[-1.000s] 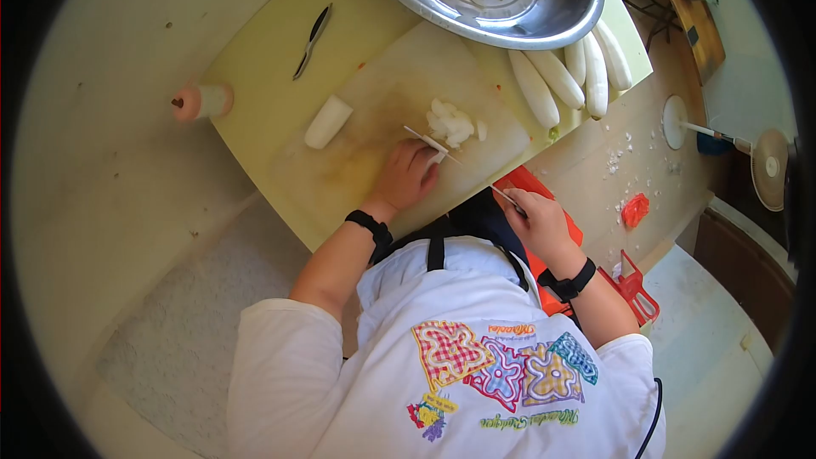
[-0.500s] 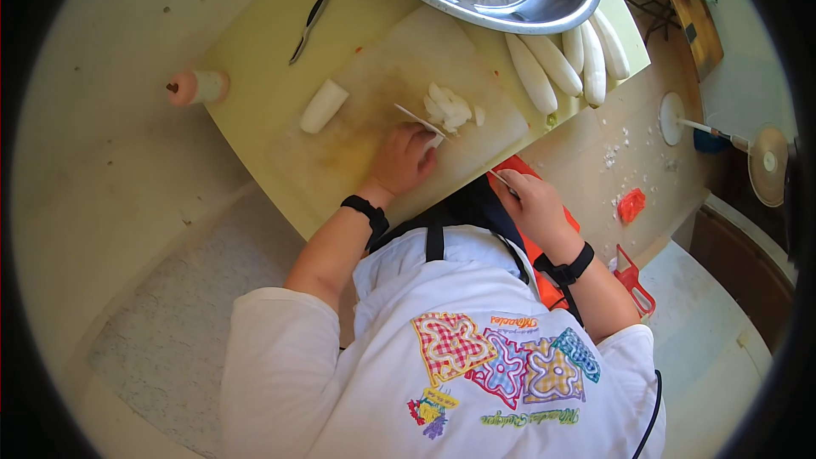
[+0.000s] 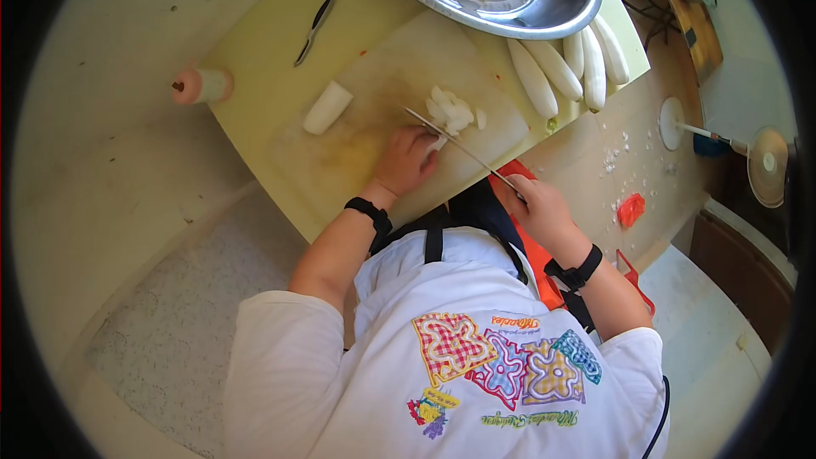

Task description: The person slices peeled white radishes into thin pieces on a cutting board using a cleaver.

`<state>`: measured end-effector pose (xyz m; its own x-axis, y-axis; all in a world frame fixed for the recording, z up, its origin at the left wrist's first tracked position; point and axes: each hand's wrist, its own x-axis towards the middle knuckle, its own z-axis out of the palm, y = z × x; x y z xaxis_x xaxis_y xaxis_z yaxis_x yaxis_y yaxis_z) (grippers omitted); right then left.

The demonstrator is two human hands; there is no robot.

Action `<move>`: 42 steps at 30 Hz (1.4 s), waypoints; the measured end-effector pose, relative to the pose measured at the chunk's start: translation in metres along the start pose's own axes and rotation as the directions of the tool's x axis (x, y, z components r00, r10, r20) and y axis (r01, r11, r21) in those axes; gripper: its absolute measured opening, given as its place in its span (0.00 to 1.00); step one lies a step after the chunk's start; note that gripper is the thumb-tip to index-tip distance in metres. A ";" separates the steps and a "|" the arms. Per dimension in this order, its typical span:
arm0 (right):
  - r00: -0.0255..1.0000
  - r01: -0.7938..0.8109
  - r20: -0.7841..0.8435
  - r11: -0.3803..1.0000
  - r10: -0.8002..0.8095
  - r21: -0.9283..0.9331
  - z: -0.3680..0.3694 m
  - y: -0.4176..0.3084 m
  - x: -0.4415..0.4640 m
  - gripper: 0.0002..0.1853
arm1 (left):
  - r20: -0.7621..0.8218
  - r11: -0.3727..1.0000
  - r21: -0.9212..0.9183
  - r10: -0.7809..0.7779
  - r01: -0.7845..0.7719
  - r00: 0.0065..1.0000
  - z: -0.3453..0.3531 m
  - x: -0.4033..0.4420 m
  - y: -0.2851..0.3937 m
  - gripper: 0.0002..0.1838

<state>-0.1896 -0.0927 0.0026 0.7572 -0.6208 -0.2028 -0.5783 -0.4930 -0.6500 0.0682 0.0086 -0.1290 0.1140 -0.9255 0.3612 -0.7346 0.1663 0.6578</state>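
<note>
My right hand (image 3: 541, 209) grips the handle of a kitchen knife (image 3: 466, 150), whose blade reaches left over the cutting board (image 3: 459, 47). With bent fingers, my left hand (image 3: 408, 160) presses a white piece of radish (image 3: 437, 144) onto the board, right beside the blade. Just past the knife lies a small pile of white radish slices (image 3: 449, 110). A thick peeled radish chunk (image 3: 328, 108) rests farther left on the board.
A steel basin (image 3: 527, 24) holding white slices stands at the far side. Several whole peeled radishes (image 3: 557, 68) lie beside it. A peeler (image 3: 314, 30) and a pink-capped bottle (image 3: 202, 86) are on the left. A fan (image 3: 767, 167) stands at right.
The knife blade has tilted, so its narrow edge now shows along its length. My right hand has shifted slightly; my left hand stays on the radish piece.
</note>
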 end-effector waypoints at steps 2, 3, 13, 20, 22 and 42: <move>1.000 0.005 -0.008 0.999 -0.005 -0.037 0.002 -0.006 0.003 0.06 | -0.008 1.000 -0.003 0.006 -0.006 1.000 0.001 -0.001 0.001 0.20; 1.000 0.007 -0.016 0.997 -0.008 -0.075 0.001 -0.009 0.005 0.06 | -0.008 1.000 -0.003 0.007 -0.007 1.000 0.000 0.001 0.003 0.20; 1.000 -0.004 -0.002 0.999 0.004 -0.042 -0.001 -0.003 0.003 0.07 | -0.004 0.999 -0.046 -0.026 0.026 1.000 0.001 0.000 0.003 0.18; 1.000 0.029 -0.009 0.994 -0.030 -0.103 0.009 0.007 0.002 0.06 | -0.011 1.000 -0.028 0.002 -0.002 1.000 0.000 0.000 0.001 0.18; 0.999 0.037 -0.030 0.995 -0.040 -0.093 0.018 0.011 0.004 0.06 | -0.009 1.000 -0.023 0.001 -0.001 1.000 -0.002 0.002 0.003 0.18; 0.974 -0.163 -0.163 0.986 0.155 -0.040 0.016 0.005 0.017 0.12 | -0.012 0.998 -0.038 -0.044 0.043 0.999 0.000 -0.004 0.006 0.18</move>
<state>-0.1751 -0.0958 -0.0158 0.5990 -0.7805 -0.1789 -0.7058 -0.4092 -0.5783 0.0634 0.0132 -0.1266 0.1535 -0.9279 0.3398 -0.7028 0.1392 0.6976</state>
